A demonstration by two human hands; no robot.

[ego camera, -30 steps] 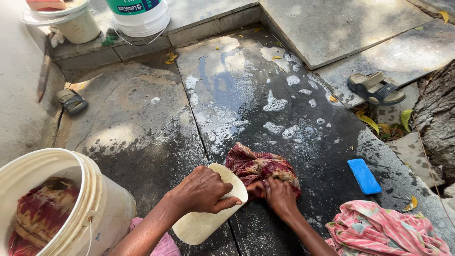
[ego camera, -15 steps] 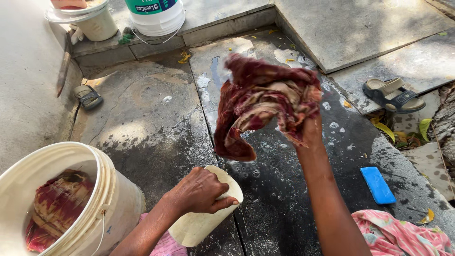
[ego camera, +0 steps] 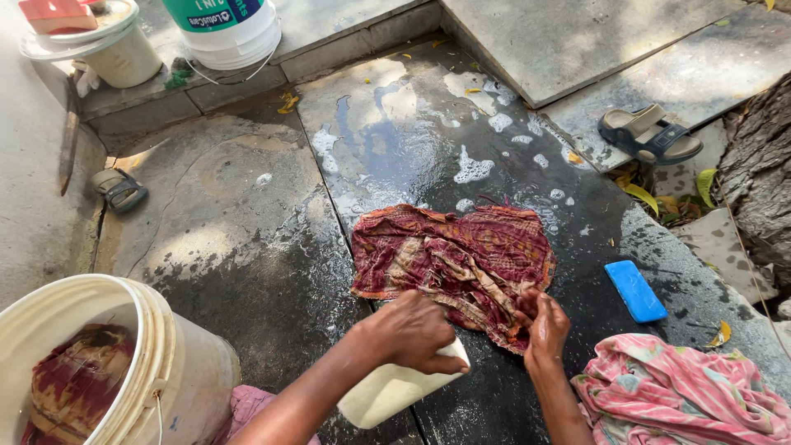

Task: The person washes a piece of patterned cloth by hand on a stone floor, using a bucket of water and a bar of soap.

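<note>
Right hand (ego camera: 545, 325) pinches the near edge of the red checked cloth (ego camera: 457, 259), fingers pressed together on the fold. That cloth lies spread out flat on the wet dark stone slab (ego camera: 395, 140), with white soap foam (ego camera: 474, 169) just past its far edge. Left hand (ego camera: 409, 330) is wrapped tight around a cream plastic mug (ego camera: 395, 387), which is tipped on its side just beside the cloth. If the mug tips more, any water in it could pour out too fast and push the cloth off its spot. The slab looks slick with soap, so the cloth could slide when it is rubbed. A blue soap bar (ego camera: 634, 291) lies near on the right and could skid away if bumped. A pink cloth (ego camera: 676, 395) and a white bucket (ego camera: 124, 354) sit close by.
</note>
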